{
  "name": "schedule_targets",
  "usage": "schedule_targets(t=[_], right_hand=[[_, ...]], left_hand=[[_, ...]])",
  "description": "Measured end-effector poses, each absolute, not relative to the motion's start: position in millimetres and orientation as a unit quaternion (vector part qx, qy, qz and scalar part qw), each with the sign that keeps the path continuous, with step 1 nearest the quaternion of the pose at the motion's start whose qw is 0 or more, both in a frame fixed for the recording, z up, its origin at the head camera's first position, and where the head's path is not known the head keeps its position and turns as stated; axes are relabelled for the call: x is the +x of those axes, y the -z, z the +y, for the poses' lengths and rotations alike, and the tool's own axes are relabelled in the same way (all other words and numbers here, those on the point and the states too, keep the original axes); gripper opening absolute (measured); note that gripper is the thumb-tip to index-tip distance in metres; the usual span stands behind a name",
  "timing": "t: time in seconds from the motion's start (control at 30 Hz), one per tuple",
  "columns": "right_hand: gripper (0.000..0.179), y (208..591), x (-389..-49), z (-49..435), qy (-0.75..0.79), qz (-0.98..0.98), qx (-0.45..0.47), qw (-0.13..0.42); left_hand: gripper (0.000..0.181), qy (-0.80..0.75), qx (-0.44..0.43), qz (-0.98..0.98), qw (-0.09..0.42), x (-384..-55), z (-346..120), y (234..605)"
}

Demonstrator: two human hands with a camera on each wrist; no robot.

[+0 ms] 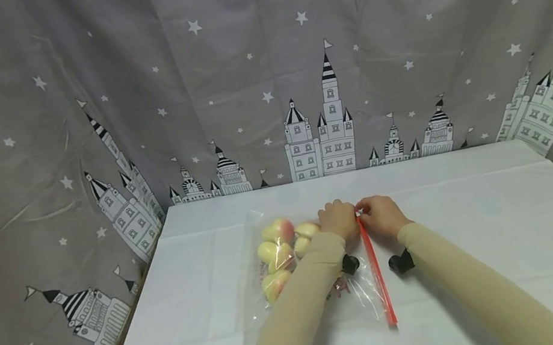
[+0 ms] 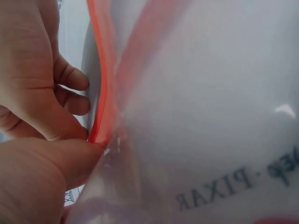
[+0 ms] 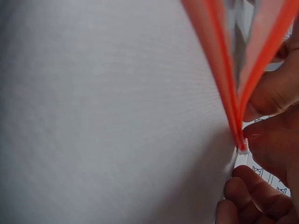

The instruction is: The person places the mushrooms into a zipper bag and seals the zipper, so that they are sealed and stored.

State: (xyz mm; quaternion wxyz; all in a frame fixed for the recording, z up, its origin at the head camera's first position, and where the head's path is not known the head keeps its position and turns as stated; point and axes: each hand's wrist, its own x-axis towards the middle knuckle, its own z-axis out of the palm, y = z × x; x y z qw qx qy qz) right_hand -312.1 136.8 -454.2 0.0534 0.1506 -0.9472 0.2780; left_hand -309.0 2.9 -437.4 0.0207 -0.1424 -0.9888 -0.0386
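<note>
A clear slider zip bag [image 1: 363, 298] lies on the table, its red zip strip [image 1: 375, 272] on the right side. Inside are several yellow fruits [image 1: 269, 252] with a pink blush, partly covered by the left forearm. At the strip's far end, my left hand [image 1: 338, 220] pinches the bag's edge. Just right of it, my right hand [image 1: 379, 216] pinches the strip's end at a small white slider [image 3: 243, 146]. Two red strips [image 3: 215, 51] spread in a V from that slider in the right wrist view. Mirrored dark lettering [image 2: 215, 189] shows through the plastic.
The white-covered table [image 1: 507, 207] extends on both sides of the bag. Behind it hangs a grey curtain [image 1: 218, 84] printed with castles and stars. A black wrist camera [image 1: 401, 262] sits under the right wrist, another [image 1: 350, 264] by the left.
</note>
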Motion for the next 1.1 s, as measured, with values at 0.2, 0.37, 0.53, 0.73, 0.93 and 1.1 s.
schedule_targets(t=[0.2, 0.37, 0.53, 0.73, 0.93, 1.1], right_hand=[[0.022, 456, -315, 135, -0.265, -0.949, 0.161, 0.061], [0.021, 453, -317, 133, -0.249, -0.953, 0.164, 0.059], [0.020, 452, -320, 131, -0.240, -0.957, 0.154, 0.056], [0.019, 449, -321, 131, -0.234, -0.960, 0.147, 0.043], [0.018, 443, -321, 130, -0.221, -0.964, 0.148, 0.026], [0.018, 442, -321, 129, -0.213, -0.964, 0.155, 0.024]], left_hand=[[0.023, 0.040, -0.143, -0.989, 0.017, -311, 3, 439], [0.021, 0.044, -0.141, -0.989, 0.019, -309, 3, 438], [0.019, 0.047, -0.139, -0.989, 0.027, -307, 2, 434], [0.021, 0.053, -0.131, -0.990, 0.017, -311, 3, 436], [0.030, 0.056, -0.124, -0.991, 0.009, -310, 3, 434], [0.026, 0.058, -0.124, -0.991, 0.008, -309, 1, 433]])
